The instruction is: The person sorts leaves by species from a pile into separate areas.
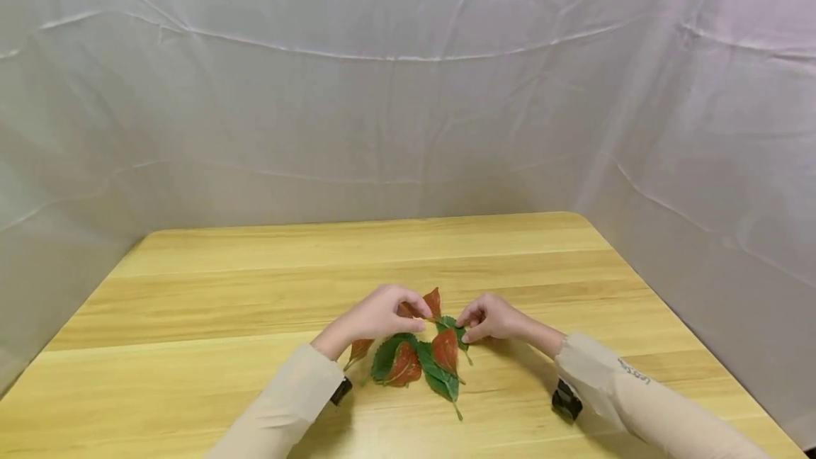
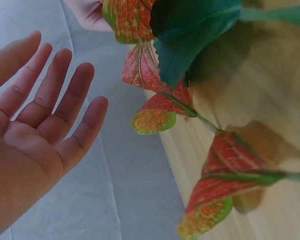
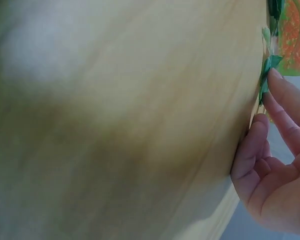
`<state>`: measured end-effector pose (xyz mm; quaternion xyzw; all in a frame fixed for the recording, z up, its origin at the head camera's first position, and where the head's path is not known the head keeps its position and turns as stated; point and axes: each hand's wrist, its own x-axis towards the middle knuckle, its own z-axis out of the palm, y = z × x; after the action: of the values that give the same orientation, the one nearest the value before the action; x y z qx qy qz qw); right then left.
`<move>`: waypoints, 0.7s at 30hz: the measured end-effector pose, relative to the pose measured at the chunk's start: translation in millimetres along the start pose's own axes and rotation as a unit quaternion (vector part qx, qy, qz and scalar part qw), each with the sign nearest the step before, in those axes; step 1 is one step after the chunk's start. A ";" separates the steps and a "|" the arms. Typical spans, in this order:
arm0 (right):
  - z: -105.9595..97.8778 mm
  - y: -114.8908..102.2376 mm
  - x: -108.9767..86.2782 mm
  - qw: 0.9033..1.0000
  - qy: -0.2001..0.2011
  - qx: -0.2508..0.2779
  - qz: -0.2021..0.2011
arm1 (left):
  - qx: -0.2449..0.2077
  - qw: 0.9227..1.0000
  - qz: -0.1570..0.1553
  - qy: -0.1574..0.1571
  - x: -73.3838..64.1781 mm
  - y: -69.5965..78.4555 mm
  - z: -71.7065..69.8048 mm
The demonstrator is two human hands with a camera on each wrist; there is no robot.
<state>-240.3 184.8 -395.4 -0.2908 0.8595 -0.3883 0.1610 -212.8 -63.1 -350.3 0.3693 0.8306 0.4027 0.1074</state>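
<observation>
Several artificial leaves lie in a loose ring on the table. Among them are red leaves (image 1: 404, 365) with yellow-green marks and darker green leaves (image 1: 440, 377) with stems. My left hand (image 1: 382, 314) hovers over the ring's left side; in the left wrist view its fingers (image 2: 72, 102) are spread and hold nothing. At the ring's right side, my right hand (image 1: 499, 319) pinches the edge of a small green leaf (image 3: 266, 80), with its other fingers folded against the tabletop. Part of one red leaf at the back is hidden behind the left hand.
The light wooden table (image 1: 210, 310) extends around the leaves. Pale grey cloth (image 1: 357, 119) hangs behind the table and along its sides. A dark wrist device (image 1: 566, 402) sits beneath the right sleeve, another (image 1: 341, 392) beneath the left.
</observation>
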 end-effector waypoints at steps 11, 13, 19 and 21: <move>0.1 -2.3 -2.0 1.000 0.010 0.020 0.008 | 0.022 0.998 0.026 -0.061 23.4 4.7 -2.1; 0.2 -2.2 -2.1 1.000 0.010 0.021 0.006 | 0.030 0.997 0.029 -0.071 26.9 4.7 -1.2; 0.5 -1.3 -1.7 1.000 0.007 0.012 -0.007 | 0.062 0.991 0.021 -0.116 36.1 5.5 5.2; 0.5 -1.3 -1.6 1.000 0.007 0.010 -0.004 | 0.066 0.989 0.018 -0.131 38.6 5.6 7.9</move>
<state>-238.3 184.8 -394.7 -0.2900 0.8554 -0.3997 0.1565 -233.3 -29.1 -346.6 0.4404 0.8273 0.2966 0.1835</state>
